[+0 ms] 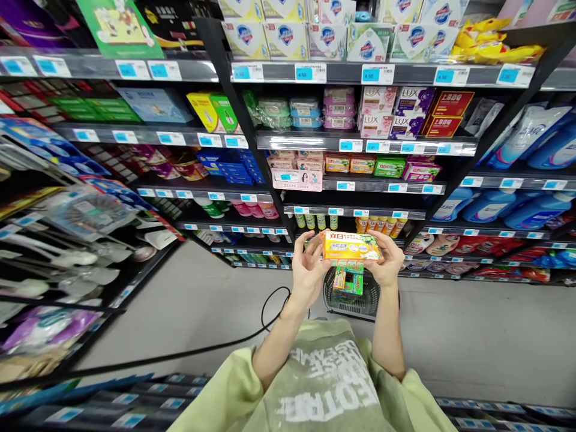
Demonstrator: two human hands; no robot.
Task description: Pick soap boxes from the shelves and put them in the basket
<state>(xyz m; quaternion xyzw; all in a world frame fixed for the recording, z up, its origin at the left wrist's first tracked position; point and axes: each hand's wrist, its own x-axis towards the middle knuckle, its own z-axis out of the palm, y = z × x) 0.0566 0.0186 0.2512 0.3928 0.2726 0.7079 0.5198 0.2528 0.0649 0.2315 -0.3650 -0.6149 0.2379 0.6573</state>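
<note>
Held up in front of my chest is an orange, yellow and white pack of laundry soap (350,247), its printed face turned toward me. My left hand (308,264) grips its left end between thumb and fingers. At the right end, my right hand (387,259) is closed on the same pack. Below it, a dark grey shopping basket (369,303) shows on the floor, partly hidden by the pack and my hands. Several green and orange soap packs (353,282) lie inside the basket.
Shelves ahead hold orange soap packs (339,163), a green pack (389,167), LUX boxes (377,108) and white soap boxes (285,41). Blue bottles (549,141) stand at the right. Kitchen utensils (76,258) hang at the left. A black cable (202,348) crosses beside me.
</note>
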